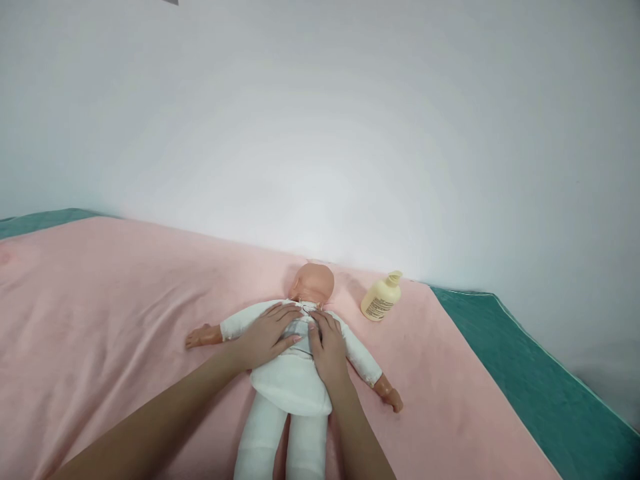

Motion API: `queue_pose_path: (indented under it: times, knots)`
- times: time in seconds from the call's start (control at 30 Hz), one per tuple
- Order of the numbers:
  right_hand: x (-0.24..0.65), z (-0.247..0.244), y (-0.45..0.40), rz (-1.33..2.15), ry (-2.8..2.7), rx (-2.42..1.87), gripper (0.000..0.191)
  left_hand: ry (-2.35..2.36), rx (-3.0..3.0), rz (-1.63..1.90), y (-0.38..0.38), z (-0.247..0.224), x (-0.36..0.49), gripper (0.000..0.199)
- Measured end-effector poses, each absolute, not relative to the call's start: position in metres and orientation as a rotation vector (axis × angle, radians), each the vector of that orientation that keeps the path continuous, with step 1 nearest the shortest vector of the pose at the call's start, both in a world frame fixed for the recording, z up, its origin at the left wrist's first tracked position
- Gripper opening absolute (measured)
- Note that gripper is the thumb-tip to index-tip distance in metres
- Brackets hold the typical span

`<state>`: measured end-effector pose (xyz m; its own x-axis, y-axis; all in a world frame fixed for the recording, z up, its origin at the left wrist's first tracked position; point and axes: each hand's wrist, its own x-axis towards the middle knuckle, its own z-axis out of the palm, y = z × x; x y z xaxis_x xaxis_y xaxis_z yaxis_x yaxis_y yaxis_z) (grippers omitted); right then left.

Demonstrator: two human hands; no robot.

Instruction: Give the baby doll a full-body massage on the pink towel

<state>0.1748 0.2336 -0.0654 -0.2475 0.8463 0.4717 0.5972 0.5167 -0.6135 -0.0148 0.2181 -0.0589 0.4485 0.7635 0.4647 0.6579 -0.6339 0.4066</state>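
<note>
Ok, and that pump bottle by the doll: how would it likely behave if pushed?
The bottle looks like smooth, stiff plastic, so it would probably keep its shape. Standing tall on soft pink cloth, it might tip rather than slide if pushed near the pump.

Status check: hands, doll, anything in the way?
Both hands, left and right, flat on doll's upper torso. Doll on pink cloth, arms spread. Pump bottle beside its head, clear of hands.
</note>
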Motion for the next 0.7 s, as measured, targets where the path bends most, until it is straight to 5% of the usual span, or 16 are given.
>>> queue_pose_path:
  times: [0.37, 0.7]
  knots:
    - [0.195, -0.071, 0.196, 0.45, -1.636, -1.075, 0.028, 1.217, 2.406, 0.976, 0.206, -0.036, -0.018, 0.037]
    - [0.201, -0.083, 0.127, 0.358, -1.783, -0.926, 0.028, 0.817, 2.36, 0.51, 0.155, 0.029, -0.021, 0.022]
